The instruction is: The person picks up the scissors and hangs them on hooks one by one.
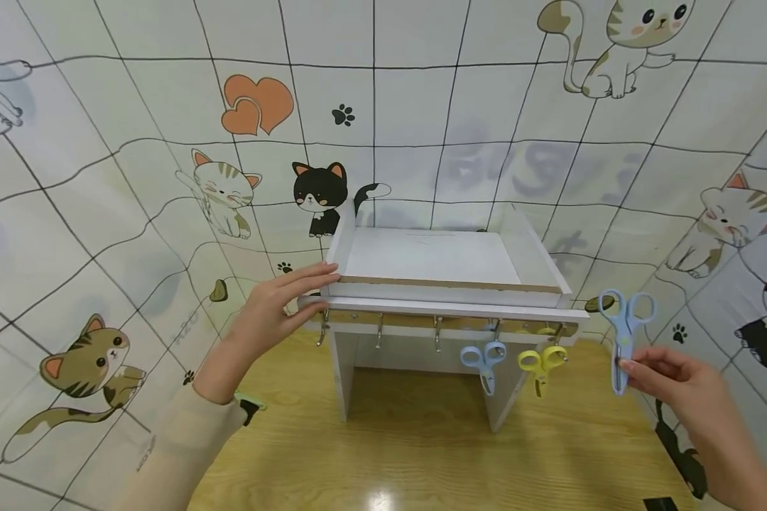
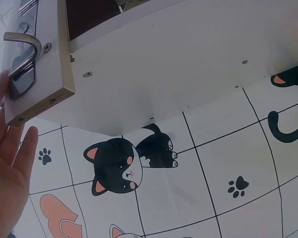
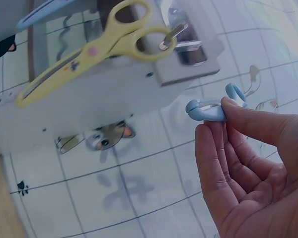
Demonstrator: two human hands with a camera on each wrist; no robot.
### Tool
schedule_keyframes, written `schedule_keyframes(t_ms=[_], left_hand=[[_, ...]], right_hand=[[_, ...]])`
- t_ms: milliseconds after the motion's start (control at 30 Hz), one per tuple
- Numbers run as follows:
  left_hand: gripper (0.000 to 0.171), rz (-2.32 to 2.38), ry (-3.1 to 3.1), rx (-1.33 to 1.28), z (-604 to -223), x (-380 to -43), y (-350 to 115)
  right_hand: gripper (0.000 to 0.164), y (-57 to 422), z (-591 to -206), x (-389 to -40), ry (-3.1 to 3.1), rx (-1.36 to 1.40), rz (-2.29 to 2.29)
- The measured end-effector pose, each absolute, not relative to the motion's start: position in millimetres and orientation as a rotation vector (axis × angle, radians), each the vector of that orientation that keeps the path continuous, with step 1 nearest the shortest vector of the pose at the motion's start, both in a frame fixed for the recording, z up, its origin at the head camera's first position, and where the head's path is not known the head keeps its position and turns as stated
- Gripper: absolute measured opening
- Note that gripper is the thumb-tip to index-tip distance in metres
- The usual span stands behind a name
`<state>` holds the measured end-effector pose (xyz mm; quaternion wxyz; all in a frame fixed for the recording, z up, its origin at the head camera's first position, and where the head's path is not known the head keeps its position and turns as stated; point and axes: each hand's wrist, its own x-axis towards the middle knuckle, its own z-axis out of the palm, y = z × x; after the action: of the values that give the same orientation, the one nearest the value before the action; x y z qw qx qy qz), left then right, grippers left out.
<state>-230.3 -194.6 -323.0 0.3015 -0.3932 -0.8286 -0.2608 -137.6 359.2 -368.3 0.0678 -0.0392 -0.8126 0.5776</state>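
Observation:
My left hand [image 1: 265,316] rests at the left end of a white shelf [image 1: 447,311], fingers extended along the tray corner and thumb at the front edge by a metal hook [image 2: 27,47]. Off the shelf's right end, my right hand [image 1: 693,394] pinches light-blue scissors [image 1: 623,337] by the blades between thumb and fingers, handle loops up. Two other pairs hang from hooks under the front edge: blue scissors [image 1: 486,365] and, farther right, yellow scissors [image 1: 540,365]. In the right wrist view, the yellow scissors [image 3: 97,49] hang to the left of the held pair.
Several hooks line the front rail; the left ones, such as this hook [image 1: 379,331], carry nothing. The shelf stands on side panels [image 1: 341,372] over a wood-patterned surface [image 1: 415,454]. A cat-printed sheet [image 1: 415,106] surrounds it. A dark object [image 1: 660,504] lies at bottom right.

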Motion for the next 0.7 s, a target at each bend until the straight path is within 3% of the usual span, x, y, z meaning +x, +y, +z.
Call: schedule_keyframes(t_ms=[300, 500, 700], left_hand=[[0.052, -0.685, -2.201, -1.048, -323.8, -230.2, -196.2], [0.051, -0.665, -2.181, -1.047, -320.4, -231.4, -195.4], [0.05, -0.676, -2.187, -1.05, -321.9, -233.3, -194.6]], right_hand=[[0.006, 328.8, -344.1, -127.4, -2.54, -0.106, 1.595], [0.015, 302.1, -339.5, -130.0, -2.397, 0.118, 1.77], [0.013, 271.5, -342.4, -133.8, -2.358, 0.33, 1.866]])
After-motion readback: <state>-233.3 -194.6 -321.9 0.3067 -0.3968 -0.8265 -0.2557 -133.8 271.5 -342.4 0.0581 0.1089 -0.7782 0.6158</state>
